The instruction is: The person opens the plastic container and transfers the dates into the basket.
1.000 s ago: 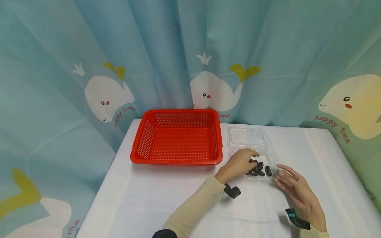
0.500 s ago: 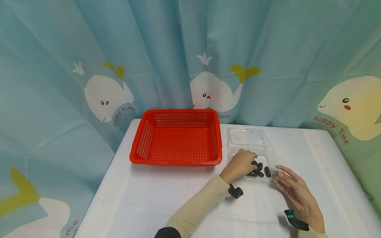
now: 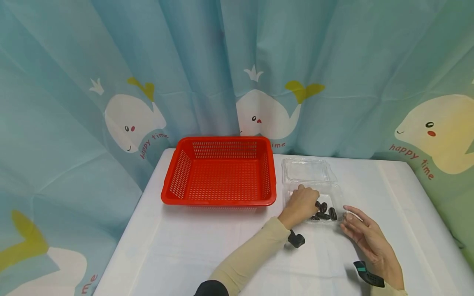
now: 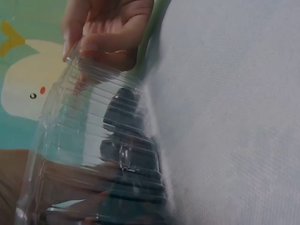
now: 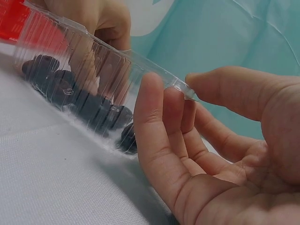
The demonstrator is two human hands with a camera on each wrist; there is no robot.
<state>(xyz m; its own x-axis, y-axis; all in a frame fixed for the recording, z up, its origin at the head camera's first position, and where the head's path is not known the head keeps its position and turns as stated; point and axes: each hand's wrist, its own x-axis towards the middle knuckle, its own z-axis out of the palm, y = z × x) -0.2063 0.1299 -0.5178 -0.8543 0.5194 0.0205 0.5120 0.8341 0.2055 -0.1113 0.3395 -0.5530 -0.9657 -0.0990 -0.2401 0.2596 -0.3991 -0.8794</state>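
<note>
On the white worktop (image 3: pixel 207 246) stands a clear plastic clamshell box (image 3: pixel 335 195), its lid folded back and lying flat behind it, just to the right of a red basket (image 3: pixel 219 172). Inside the box lie several dark, oval fruits (image 3: pixel 326 213), gathered in its front right part. The left hand (image 3: pixel 300 204) reaches into the box from the near left side; its fingers are curled downward over the left part of the heap, and they seem to close on some of the dark fruits, but what exactly they pinch is hidden under the hand in the head view and blurred behind the ribbed wall in the left wrist view. The right hand (image 3: pixel 364 236) rests on the worktop at the right front corner of the box. Its palm is turned up and toward the box, the fingers (image 5: pixel 157 140) are straight and relaxed, and their tips touch the clear wall (image 5: pixel 117 70) of the box, with the thumb near the rim; it grips nothing. The fruits lie just behind that wall, very near the fingertips of the right hand. Each wrist carries a small black camera. Behind the worktop hangs a blue curtain (image 3: pixel 333 61) printed with white whales.
</note>
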